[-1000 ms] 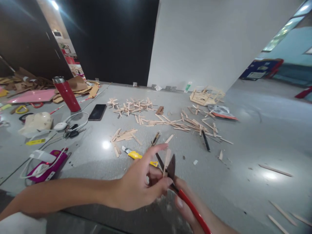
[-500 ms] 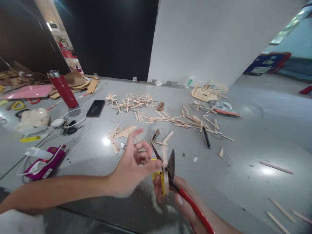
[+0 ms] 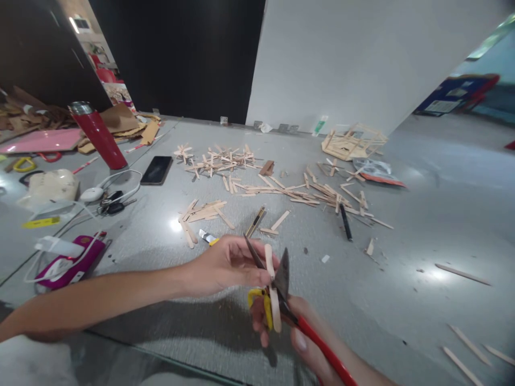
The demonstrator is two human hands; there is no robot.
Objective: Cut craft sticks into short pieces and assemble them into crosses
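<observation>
My left hand (image 3: 231, 268) pinches a wooden craft stick (image 3: 275, 308) between thumb and fingers, just above the table. The stick stands nearly upright in the view and passes between the parted dark blades of the snips (image 3: 284, 273). My right hand (image 3: 311, 338) is wrapped round the red handle of the snips, with some fingers reaching below the stick. A yellow handle part (image 3: 267, 310) shows beside the stick at those fingers. Behind my left hand lie a gold and black cutter (image 3: 255, 222) and a yellow cutter (image 3: 207, 237), partly hidden by the hand.
Craft sticks (image 3: 205, 212) lie in piles across the table (image 3: 362, 321). A stick frame (image 3: 352, 145) stands at the back right, near a black pen (image 3: 345, 222). To the left are a phone (image 3: 156, 170), red bottle (image 3: 98, 136), keys (image 3: 115, 203) and purple power strip (image 3: 74, 262).
The fingers of my left hand, spread beside the stick before, have closed on it. The view has shifted slightly. The blades remain apart.
</observation>
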